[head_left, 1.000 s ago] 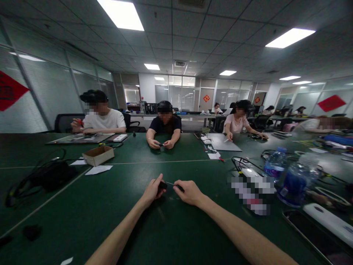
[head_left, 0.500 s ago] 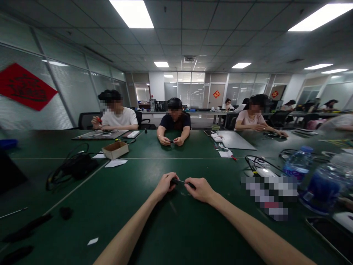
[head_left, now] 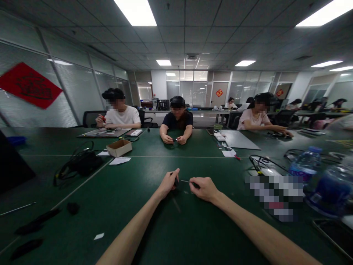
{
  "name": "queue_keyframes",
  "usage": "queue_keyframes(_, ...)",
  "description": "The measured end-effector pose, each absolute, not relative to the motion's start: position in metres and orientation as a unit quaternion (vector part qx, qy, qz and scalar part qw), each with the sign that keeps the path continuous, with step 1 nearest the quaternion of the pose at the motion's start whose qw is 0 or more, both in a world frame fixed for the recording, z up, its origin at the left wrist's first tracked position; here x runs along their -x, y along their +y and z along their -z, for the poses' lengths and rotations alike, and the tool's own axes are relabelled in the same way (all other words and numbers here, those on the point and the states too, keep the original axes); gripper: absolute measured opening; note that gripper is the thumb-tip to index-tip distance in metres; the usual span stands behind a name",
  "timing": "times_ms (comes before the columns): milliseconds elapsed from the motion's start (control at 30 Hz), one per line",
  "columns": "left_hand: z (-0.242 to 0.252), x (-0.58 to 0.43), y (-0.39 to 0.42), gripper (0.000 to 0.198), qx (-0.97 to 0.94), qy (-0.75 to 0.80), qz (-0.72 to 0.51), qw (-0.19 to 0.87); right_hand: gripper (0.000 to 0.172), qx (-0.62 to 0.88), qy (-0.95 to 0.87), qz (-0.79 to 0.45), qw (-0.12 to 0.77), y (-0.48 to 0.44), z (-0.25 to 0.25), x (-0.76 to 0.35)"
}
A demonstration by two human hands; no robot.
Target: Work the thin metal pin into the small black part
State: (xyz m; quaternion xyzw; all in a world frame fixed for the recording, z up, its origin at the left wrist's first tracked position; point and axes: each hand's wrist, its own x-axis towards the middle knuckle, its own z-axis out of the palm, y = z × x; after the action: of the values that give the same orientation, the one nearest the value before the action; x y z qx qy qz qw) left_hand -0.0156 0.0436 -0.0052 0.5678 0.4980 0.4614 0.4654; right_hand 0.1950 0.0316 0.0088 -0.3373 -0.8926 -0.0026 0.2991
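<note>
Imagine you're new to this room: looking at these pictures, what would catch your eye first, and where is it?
Nearest the camera, above a long dark-green table, the left hand pinches a small black object while the right hand holds a thin metal-shafted tool. High on the glass wall at the left hangs a red diamond-shaped banner. Overhead, a bright white rectangular ceiling light stands out.
</note>
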Motion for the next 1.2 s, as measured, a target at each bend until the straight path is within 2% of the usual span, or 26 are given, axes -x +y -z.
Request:
queue_keyframes(200, 0.004, 0.013, 0.042, 0.054, -0.573, 0.515, -0.452, 0.449, 0.020, 0.306, -0.915, 0.017, 0.263, 0.031, -0.009, -0.195)
queue_keyframes(700, 0.002, 0.012, 0.040, 0.053, -0.591, 0.490, -0.462, 0.443, 0.021, 0.296, -0.924, 0.007, 0.243, 0.026, -0.016, -0.194)
queue_keyframes(1200, -0.009, 0.010, 0.034, 0.055, -0.610, 0.487, -0.450, 0.434, 0.019, 0.313, -0.912, -0.006, 0.265, 0.029, -0.012, -0.194)
